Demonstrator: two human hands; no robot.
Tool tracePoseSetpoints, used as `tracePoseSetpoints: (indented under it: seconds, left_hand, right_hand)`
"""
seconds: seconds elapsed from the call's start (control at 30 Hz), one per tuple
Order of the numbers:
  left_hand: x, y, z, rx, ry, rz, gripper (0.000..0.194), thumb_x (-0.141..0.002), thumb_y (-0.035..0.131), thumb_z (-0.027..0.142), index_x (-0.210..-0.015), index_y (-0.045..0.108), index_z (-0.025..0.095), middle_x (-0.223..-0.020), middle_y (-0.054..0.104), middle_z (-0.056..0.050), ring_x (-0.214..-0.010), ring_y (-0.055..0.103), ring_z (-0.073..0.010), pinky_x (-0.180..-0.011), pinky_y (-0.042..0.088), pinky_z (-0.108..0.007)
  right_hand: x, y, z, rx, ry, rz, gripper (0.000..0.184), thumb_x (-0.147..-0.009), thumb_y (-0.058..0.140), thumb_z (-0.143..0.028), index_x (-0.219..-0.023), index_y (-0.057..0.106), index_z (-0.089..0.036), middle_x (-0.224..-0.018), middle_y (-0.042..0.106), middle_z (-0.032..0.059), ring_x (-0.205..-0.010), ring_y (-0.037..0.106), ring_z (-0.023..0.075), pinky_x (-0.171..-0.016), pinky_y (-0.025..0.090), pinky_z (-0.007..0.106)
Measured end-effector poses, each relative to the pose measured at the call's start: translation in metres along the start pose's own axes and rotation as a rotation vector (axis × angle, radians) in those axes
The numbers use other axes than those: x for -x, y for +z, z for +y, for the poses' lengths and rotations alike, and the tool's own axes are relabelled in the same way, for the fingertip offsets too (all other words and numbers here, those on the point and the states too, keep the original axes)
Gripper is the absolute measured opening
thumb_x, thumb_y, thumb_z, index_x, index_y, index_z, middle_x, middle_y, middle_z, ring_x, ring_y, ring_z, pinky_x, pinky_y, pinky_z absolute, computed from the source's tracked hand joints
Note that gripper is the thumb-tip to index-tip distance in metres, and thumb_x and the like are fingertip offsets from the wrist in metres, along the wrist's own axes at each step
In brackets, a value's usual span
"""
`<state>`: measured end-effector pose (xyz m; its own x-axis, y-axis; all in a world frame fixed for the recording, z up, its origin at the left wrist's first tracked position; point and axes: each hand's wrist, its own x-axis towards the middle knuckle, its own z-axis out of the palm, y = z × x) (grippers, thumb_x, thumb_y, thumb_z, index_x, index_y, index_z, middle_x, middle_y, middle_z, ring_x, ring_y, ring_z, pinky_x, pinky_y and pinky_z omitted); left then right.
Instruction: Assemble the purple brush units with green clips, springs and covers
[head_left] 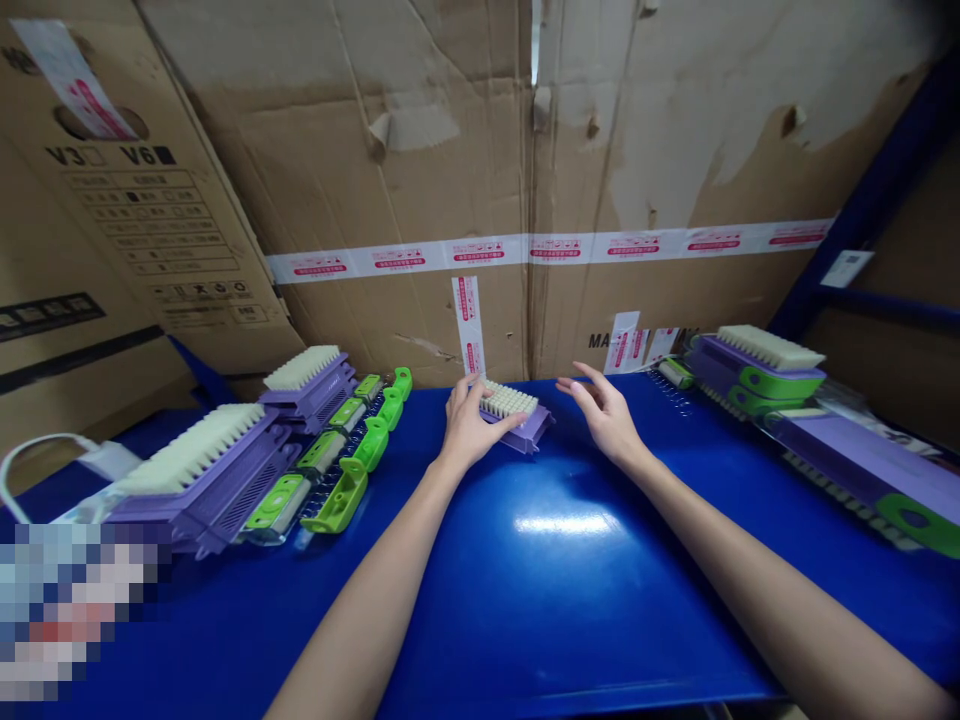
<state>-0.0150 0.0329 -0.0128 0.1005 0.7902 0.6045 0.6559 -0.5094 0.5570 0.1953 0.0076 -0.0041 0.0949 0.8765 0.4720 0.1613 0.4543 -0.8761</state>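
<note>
The fingers [461, 390] of the person's left hand [471, 425] are bent round the left end of a purple brush piece [534, 432], with the thumb laid along its near side, so that the piece sits between thumb and fingers. The far fingertips are partly hidden, so how firmly they press is hard to judge. The brush piece lies near the far edge of the blue table [570, 610], its cream bristles [510, 398] facing up. Just to the right of it, the right hand [609, 420] is held apart from the piece, its fingers loosely spread, thumb and forefinger separated, with nothing between them.

Farther out on the left stand two larger purple housings [225, 490], one behind the other, each topped with cream bristles. Beside them runs a row of green-topped blocks [279, 506], then some springs [322, 490], then a line of bright green caps [341, 500]. A white plug [112, 460] with a white cable [34, 440] is at the far left.

On the right, purple and green brush units [862, 450] lie near a small green-topped block and more springs. Behind everything rises a cardboard wall [420, 180] crossed by white tape [360, 260] with red print, and a blue post [874, 190] slants at the right.
</note>
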Motion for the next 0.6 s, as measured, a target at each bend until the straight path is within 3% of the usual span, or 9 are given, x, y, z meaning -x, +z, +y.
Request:
tracePoseSetpoints:
  seconds: [0.1, 0.27, 0.6]
  left_hand:
    - [-0.0016, 0.0008, -0.0042, -0.030, 0.019, 0.038, 0.052, -0.060, 0.076, 0.054, -0.093, 0.054, 0.020, -0.126, 0.052, -0.012, -0.123, 0.046, -0.0295, -0.102, 0.034, -0.044]
    - [-0.0021, 0.0022, -0.0071, -0.064, 0.017, 0.050, 0.061, -0.061, 0.076, 0.052, -0.109, 0.052, 0.022, -0.098, 0.062, -0.005, -0.108, 0.055, -0.0265, -0.094, 0.040, -0.042]
    - [-0.0033, 0.0007, -0.0079, -0.114, 0.095, 0.121, 0.045, -0.062, 0.075, 0.054, -0.079, 0.050, 0.021, -0.087, 0.060, -0.003, -0.092, 0.053, -0.0227, -0.078, 0.043, -0.034]
  right_hand:
    - [0.0000, -0.0003, 0.0007, 0.017, -0.007, 0.014, 0.059, -0.082, 0.054, -0.055, -0.129, 0.048, -0.020, -0.111, 0.067, 0.0127, -0.107, 0.062, 0.0262, -0.102, 0.041, 0.047]
    - [0.0010, 0.0000, 0.0034, 0.050, -0.013, -0.007, 0.055, -0.084, 0.055, -0.051, -0.129, 0.048, -0.020, -0.110, 0.068, 0.0118, -0.106, 0.063, 0.0248, -0.100, 0.043, 0.045]
    - [0.0018, -0.0017, 0.0064, 0.112, -0.033, -0.029, 0.054, -0.085, 0.054, -0.049, -0.130, 0.046, -0.020, -0.112, 0.067, 0.0111, -0.107, 0.062, 0.0235, -0.098, 0.045, 0.043]
